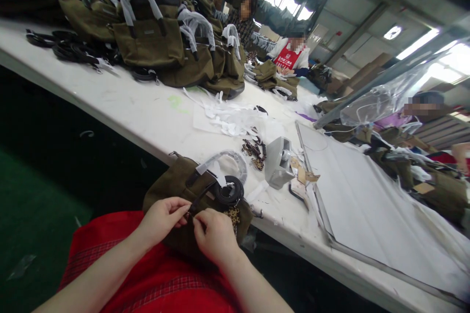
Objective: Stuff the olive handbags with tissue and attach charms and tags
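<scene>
An olive-green handbag rests on my lap against the table's edge. Its far handle is wrapped in clear-white film. On the bag lies a coiled black strap, and a leopard-print piece shows beside it. My left hand is closed, thumb and fingers pinching the end of a narrow dark strap at the bag's front. Close by, my right hand is also closed, its fingertips pressed together near that strap end. What they pinch is too small to make out.
Several olive bags with wrapped handles stand piled at the far left, near black straps. White strips, leopard-print pieces and a grey dispenser lie ahead. A framed white panel is at right. Co-workers are beyond.
</scene>
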A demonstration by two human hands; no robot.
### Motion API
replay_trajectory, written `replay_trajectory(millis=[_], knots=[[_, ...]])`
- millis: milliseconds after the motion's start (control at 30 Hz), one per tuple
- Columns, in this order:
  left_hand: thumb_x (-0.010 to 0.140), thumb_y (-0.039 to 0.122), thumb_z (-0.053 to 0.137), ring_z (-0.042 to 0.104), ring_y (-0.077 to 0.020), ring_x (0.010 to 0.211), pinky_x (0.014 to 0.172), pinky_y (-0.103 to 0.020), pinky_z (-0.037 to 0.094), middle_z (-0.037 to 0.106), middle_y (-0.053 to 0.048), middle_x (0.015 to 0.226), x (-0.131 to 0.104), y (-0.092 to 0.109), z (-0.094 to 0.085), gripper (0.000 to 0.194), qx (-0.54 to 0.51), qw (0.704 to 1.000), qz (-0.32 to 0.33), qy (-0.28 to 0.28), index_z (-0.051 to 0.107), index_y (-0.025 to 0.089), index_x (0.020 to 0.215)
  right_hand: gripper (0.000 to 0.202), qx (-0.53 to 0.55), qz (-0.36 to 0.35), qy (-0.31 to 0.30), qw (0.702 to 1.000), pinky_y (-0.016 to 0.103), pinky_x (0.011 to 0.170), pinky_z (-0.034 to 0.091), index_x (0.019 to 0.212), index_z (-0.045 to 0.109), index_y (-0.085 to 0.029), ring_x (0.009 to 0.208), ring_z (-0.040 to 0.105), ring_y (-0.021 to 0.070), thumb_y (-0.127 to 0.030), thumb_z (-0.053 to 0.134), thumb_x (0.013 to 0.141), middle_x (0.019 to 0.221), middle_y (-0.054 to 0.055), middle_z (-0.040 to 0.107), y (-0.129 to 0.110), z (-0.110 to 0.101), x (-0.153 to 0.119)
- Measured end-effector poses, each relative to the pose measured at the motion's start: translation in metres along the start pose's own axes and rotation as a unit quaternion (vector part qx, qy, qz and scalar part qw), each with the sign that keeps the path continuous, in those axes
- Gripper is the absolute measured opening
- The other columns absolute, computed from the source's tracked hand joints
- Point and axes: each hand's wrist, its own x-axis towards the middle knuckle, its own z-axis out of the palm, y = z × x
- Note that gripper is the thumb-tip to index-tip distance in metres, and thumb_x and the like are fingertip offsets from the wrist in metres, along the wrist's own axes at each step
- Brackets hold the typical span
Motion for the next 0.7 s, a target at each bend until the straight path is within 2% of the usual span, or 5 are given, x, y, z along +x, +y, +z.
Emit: replay_trajectory(millis=[233, 367, 500, 600, 700], knots=[[0.094, 0.038, 0.047, 0.071, -0.0204, 0.083, 0.077, -0.031, 0.055, 0.076, -0.004, 0.097, -0.018, 0.009, 0.001, 0.031, 0.173, 0.971, 0.161, 0.04, 0.07, 0.022, 0.107, 0.047, 0.12, -0.051, 0.091, 0.987, 0.03, 0.099, 0.046, 0.131, 0.052, -0.018, 0.115, 0.058, 0.0199, -0.018, 0.056, 0.084, 0.129, 0.011, 0.058, -0.002, -0.011, 0.005], [0.093, 0.035, 0.052, 0.071, -0.0205, 0.09, 0.085, -0.03, 0.054, 0.076, -0.002, 0.103, -0.03, 0.019, 0.001, 0.026, 0.233, 0.927, 0.27, 0.116, 0.07, 0.025, 0.109, 0.02, 0.151, -0.097, 0.014, 0.984, 0.025, 0.08, 0.049, 0.106, 0.066, -0.021, 0.088, 0.064, 0.0165, -0.022, 0.054, 0.09, 0.096, 0.005, 0.069, -0.003, -0.013, 0.009], [0.095, 0.041, 0.049, 0.071, -0.0182, 0.081, 0.075, -0.028, 0.057, 0.076, -0.003, 0.101, -0.022, 0.04, -0.009, 0.032, 0.182, 0.95, 0.234, 0.097, 0.065, 0.024, 0.116, 0.023, 0.238, -0.098, 0.01, 0.966, 0.021, 0.069, 0.045, 0.091, 0.073, -0.02, 0.072, 0.062, 0.0125, -0.022, 0.05, 0.095, 0.078, 0.003, 0.068, -0.004, -0.025, 0.008], [0.093, 0.045, 0.048, 0.064, -0.0236, 0.109, 0.096, -0.035, 0.051, 0.066, -0.009, 0.126, 0.011, 0.054, -0.03, 0.042, 0.246, 0.923, 0.259, 0.143, 0.06, 0.02, 0.124, 0.028, 0.382, -0.051, 0.008, 0.923, 0.02, 0.055, 0.04, 0.093, 0.074, -0.018, 0.055, 0.053, 0.0093, -0.032, 0.051, 0.096, 0.062, 0.0, 0.061, 0.001, -0.05, -0.002], [0.089, 0.049, 0.047, 0.046, -0.0309, 0.131, 0.115, -0.044, 0.031, 0.055, -0.019, 0.137, 0.058, 0.063, -0.05, 0.054, 0.386, 0.865, 0.239, 0.213, 0.059, 0.009, 0.124, 0.039, 0.565, -0.019, -0.042, 0.824, 0.019, 0.042, 0.026, 0.083, 0.073, -0.016, 0.039, 0.034, 0.0058, -0.05, 0.058, 0.091, 0.047, -0.005, 0.044, 0.014, -0.083, -0.015]])
